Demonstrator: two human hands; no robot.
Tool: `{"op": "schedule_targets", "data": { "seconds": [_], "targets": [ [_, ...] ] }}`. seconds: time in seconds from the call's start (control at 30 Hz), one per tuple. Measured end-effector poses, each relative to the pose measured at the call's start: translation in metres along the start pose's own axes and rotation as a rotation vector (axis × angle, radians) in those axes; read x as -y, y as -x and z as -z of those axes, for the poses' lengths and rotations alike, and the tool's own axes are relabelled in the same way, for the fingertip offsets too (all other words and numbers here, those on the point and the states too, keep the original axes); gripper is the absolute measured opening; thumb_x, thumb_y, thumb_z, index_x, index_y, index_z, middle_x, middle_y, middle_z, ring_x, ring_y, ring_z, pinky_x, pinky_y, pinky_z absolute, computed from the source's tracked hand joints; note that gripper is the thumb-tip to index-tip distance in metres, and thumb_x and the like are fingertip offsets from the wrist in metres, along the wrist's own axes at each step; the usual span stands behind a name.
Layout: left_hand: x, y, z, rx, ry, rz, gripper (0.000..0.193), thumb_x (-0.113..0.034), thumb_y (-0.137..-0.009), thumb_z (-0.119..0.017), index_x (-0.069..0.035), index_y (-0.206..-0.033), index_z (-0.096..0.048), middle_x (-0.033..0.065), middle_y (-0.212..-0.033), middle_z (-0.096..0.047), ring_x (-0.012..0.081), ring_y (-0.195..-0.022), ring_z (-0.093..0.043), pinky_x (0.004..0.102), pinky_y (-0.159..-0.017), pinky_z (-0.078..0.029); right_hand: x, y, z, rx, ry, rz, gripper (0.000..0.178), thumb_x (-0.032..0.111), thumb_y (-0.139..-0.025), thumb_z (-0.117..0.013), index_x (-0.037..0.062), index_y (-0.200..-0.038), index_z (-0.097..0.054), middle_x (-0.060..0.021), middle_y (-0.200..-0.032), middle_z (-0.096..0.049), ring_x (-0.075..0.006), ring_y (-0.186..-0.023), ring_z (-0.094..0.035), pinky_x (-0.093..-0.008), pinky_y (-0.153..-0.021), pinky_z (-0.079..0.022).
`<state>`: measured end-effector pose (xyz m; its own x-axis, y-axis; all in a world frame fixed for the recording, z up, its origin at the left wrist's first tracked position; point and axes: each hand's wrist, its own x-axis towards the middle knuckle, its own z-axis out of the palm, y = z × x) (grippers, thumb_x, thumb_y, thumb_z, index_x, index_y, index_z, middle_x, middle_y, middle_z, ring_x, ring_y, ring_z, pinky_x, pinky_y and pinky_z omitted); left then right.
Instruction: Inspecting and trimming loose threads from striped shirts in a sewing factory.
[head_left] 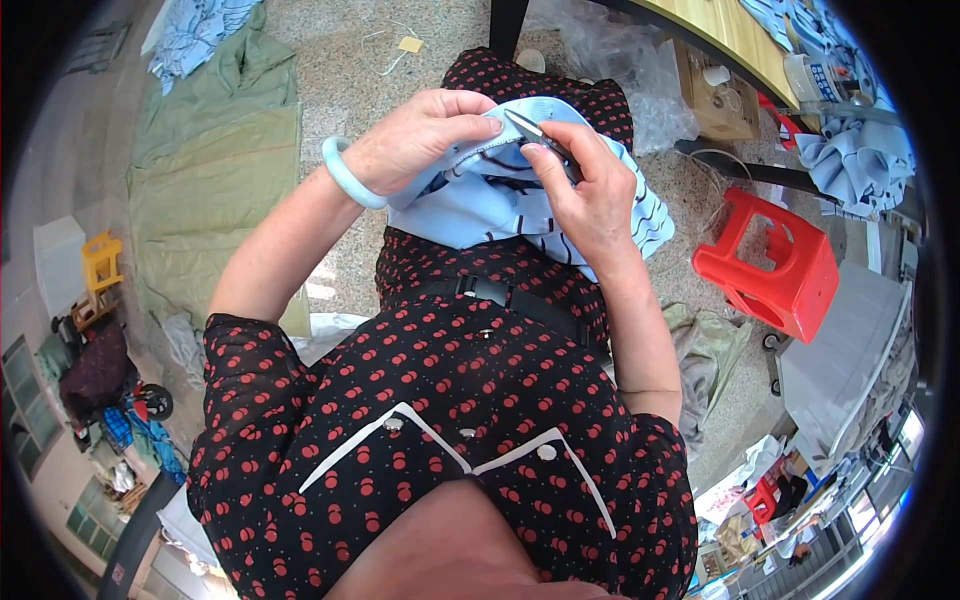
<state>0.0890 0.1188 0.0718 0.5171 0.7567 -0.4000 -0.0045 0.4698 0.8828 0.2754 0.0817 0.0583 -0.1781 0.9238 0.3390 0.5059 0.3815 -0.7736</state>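
On lap, pale blue cloth, dark-striped, bunched

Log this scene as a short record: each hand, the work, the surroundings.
Left hand: the left hand pinches a light blue cloth with dark stripes near its edge
Right hand: the right hand holds a small pointed metal tool
Tool tip: at the cloth's edge, close to the left thumb; contact cannot be told
Cloth position: bunched over black clothing with red dots
Left wrist: pale blue round bangle
Floor, left: spread green fabric sheet
Right side: red plastic stool
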Motion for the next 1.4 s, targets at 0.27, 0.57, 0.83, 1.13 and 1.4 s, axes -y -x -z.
{"op": "schedule_targets", "data": {
  "seconds": [0.27,0.57,0.83,1.13,1.4],
  "targets": [
    [0.004,-0.001,0.008,0.018,0.000,-0.011,0.015,-0.017,-0.082,-0.054,-0.004,-0.087,-0.060,-0.0050,-0.074,-0.055,0.0018,-0.068,-0.046,0.0175,-0.063,-0.038,0.005,-0.004,0.002,-0.017,-0.073,-0.116,0.021,0.011,-0.074,-0.066,0.0009,-0.092,-0.059,-0.0067,-0.081,-0.060,-0.0114,-0.069,-0.056,-0.0228,-0.062,-0.044],
    [-0.003,-0.001,0.007,0.083,-0.129,0.005,0.018,-0.018,-0.082,-0.054,-0.003,-0.091,-0.060,-0.0040,-0.079,-0.057,0.0025,-0.072,-0.048,0.0174,-0.067,-0.039,0.002,-0.020,0.004,0.116,-0.192,-0.039,0.042,0.009,-0.073,-0.066,0.0048,-0.111,-0.049,-0.0051,-0.090,-0.058,-0.0129,-0.080,-0.055,-0.0242,-0.070,-0.043],
    [0.008,0.007,0.032,0.137,-0.327,0.012,0.029,-0.025,-0.081,-0.058,-0.001,-0.098,-0.059,0.0002,-0.087,-0.059,0.0060,-0.080,-0.050,0.0222,-0.074,-0.041,-0.009,-0.027,0.002,0.207,-0.492,-0.314,0.044,-0.001,-0.074,-0.062,0.0012,-0.114,-0.045,-0.0019,-0.084,-0.056,-0.0061,-0.078,-0.052,-0.0185,-0.070,-0.041],
    [0.001,0.018,0.025,-0.046,0.047,-0.013,0.020,-0.015,-0.084,-0.054,0.000,-0.096,-0.058,0.0021,-0.084,-0.060,0.0061,-0.074,-0.054,0.0201,-0.069,-0.043,-0.017,-0.034,-0.006,-0.009,-0.148,-0.120,0.033,0.008,-0.076,-0.063,0.0026,-0.106,-0.052,-0.0016,-0.084,-0.057,-0.0073,-0.078,-0.052,-0.0184,-0.069,-0.041],
    [-0.003,0.018,0.016,-0.082,0.135,-0.051,0.020,-0.016,-0.084,-0.054,0.000,-0.095,-0.058,0.0025,-0.085,-0.060,0.0061,-0.076,-0.055,0.0202,-0.069,-0.044,0.008,-0.014,-0.012,-0.004,-0.077,0.041,0.027,0.014,-0.072,-0.068,0.0023,-0.094,-0.058,-0.0053,-0.078,-0.059,-0.0093,-0.060,-0.053,-0.0215,-0.054,-0.042]
  ]
}}
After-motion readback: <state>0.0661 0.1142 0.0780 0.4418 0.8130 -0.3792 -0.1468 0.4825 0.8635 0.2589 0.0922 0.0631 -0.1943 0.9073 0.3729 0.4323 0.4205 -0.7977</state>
